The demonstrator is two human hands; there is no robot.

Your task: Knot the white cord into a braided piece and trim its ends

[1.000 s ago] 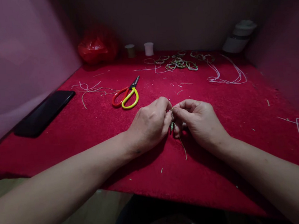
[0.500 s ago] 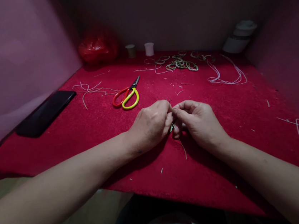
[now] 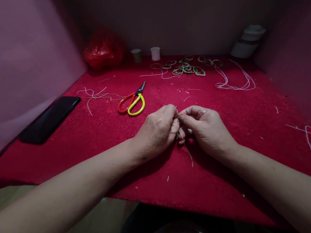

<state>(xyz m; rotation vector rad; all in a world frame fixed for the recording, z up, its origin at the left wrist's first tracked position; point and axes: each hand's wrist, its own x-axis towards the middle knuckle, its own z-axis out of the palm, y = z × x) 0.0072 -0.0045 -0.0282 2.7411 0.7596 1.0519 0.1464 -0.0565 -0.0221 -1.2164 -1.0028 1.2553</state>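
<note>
My left hand (image 3: 159, 128) and my right hand (image 3: 203, 125) meet fingertip to fingertip above the front part of the red cloth. Both are closed in a pinch on a thin cord (image 3: 188, 152), whose pale loose end hangs below the fingers. Small green bits of the piece show between the hands; the fingers cover most of it, so its full shape is hidden. Beyond my left hand lie scissors (image 3: 135, 104) with one red and one yellow handle, their blades pointing away.
Several green and white braided cord loops (image 3: 185, 69) lie at the back, near white strings (image 3: 248, 78). A black phone (image 3: 49, 120) is at left. Along the back are a red plastic bag (image 3: 103, 54), two small cups (image 3: 155, 53) and a tilted white bottle (image 3: 248, 41).
Both hands stay together in nearly the same place. A bit of green now shows between the fingertips, and the hanging cord end has shifted slightly. The whole view has moved a little.
</note>
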